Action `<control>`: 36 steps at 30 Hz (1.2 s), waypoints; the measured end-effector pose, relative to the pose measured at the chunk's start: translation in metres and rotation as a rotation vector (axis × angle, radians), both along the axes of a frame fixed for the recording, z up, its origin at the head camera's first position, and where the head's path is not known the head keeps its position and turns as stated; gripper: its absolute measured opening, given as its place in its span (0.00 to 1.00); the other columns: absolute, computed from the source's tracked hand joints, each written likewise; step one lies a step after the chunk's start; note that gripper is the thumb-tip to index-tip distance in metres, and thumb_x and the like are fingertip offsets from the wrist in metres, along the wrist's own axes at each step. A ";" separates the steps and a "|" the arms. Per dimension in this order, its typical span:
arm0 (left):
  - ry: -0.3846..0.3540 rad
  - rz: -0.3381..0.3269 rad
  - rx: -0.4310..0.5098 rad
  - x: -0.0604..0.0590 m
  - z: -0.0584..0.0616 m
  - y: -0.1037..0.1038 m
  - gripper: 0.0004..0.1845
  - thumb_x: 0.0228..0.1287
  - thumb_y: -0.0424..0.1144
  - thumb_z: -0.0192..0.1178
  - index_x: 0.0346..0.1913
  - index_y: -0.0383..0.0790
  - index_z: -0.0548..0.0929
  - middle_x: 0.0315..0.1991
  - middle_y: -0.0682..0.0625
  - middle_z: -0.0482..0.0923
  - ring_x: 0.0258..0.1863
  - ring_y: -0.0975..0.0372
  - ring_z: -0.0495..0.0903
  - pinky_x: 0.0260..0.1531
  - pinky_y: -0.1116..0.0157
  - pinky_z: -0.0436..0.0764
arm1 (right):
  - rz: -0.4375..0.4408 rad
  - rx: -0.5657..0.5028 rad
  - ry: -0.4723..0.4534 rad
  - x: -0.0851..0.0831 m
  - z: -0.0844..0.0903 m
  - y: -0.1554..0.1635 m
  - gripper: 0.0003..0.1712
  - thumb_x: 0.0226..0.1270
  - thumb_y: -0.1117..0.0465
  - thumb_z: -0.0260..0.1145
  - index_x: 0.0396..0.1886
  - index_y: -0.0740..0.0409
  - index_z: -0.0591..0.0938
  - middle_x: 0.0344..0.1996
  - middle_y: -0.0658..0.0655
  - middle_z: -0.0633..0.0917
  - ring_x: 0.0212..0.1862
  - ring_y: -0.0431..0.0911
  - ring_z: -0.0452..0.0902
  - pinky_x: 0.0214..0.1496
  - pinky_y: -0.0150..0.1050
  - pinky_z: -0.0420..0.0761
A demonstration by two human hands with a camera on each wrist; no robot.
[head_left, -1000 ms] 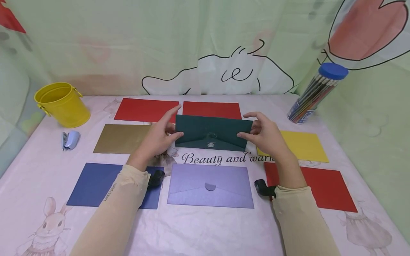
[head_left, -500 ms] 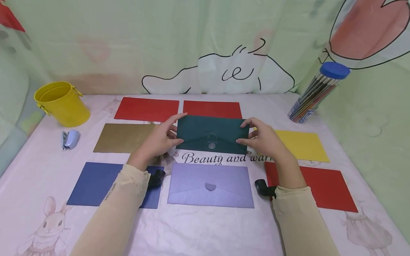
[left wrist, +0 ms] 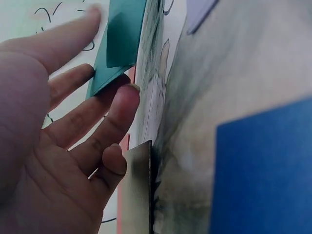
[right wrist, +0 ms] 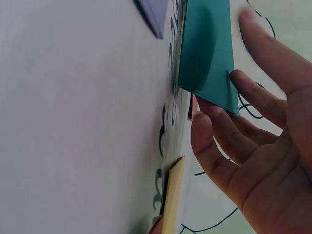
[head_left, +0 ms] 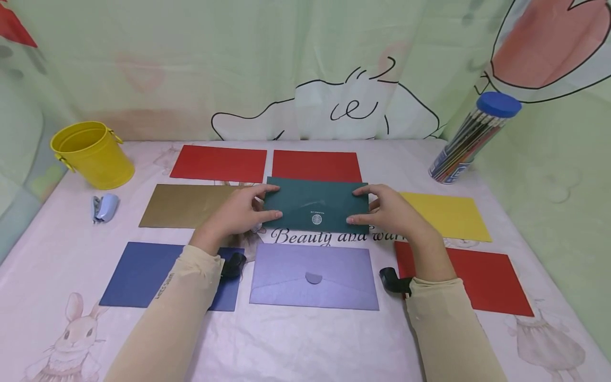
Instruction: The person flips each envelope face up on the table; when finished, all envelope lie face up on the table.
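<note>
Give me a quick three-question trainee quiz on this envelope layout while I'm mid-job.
1. True or false: both hands hold the green envelope.
2. Which envelope lies directly nearer the person than the green one? A) gold B) lilac C) yellow
3. What stands at the table's far left corner?

Key:
1. True: the left hand and right hand pinch its two ends.
2. B, the lilac envelope.
3. The yellow bucket.
</note>
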State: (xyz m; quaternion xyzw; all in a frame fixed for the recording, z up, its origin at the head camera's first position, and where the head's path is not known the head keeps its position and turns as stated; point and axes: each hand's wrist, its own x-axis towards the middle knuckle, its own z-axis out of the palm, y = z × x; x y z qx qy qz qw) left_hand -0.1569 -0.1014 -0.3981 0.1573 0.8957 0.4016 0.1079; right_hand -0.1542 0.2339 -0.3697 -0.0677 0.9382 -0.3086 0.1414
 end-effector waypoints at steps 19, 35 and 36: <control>0.103 -0.012 -0.238 0.000 -0.002 0.006 0.39 0.54 0.49 0.75 0.70 0.49 0.75 0.43 0.47 0.76 0.54 0.54 0.69 0.50 0.52 0.69 | 0.055 0.068 -0.003 0.000 -0.004 -0.001 0.41 0.56 0.60 0.80 0.70 0.59 0.75 0.65 0.68 0.69 0.55 0.62 0.75 0.48 0.47 0.85; 0.185 -0.001 -0.050 0.006 0.028 -0.005 0.32 0.61 0.46 0.72 0.68 0.46 0.77 0.44 0.45 0.75 0.42 0.54 0.73 0.38 0.55 0.77 | 0.148 0.116 0.033 0.009 0.011 -0.014 0.36 0.57 0.54 0.79 0.65 0.58 0.79 0.65 0.66 0.71 0.60 0.61 0.73 0.49 0.50 0.84; 0.191 0.011 -0.012 0.008 0.034 -0.008 0.32 0.61 0.45 0.72 0.68 0.46 0.77 0.44 0.45 0.75 0.42 0.54 0.73 0.35 0.56 0.78 | 0.169 0.112 0.045 0.011 0.015 -0.018 0.37 0.57 0.54 0.79 0.66 0.58 0.79 0.65 0.65 0.71 0.59 0.61 0.73 0.49 0.50 0.84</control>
